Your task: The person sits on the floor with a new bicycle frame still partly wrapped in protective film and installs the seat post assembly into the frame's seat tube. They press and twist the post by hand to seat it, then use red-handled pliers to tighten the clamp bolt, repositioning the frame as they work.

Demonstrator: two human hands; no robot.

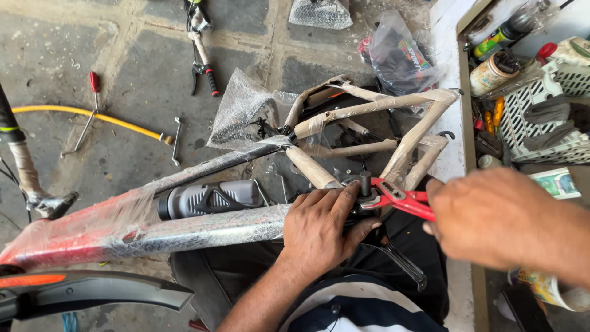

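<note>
Mid-frame, left hand (322,230) clenched the wrapped bicycle frame (203,230); right hand (495,218) grasped red pliers (402,198). Steadier bracing seemed advisable.

The wrench (402,200) is red, the frame (153,233) red and silver, its bottle (209,200) grey, the hose (92,117) yellow.
</note>
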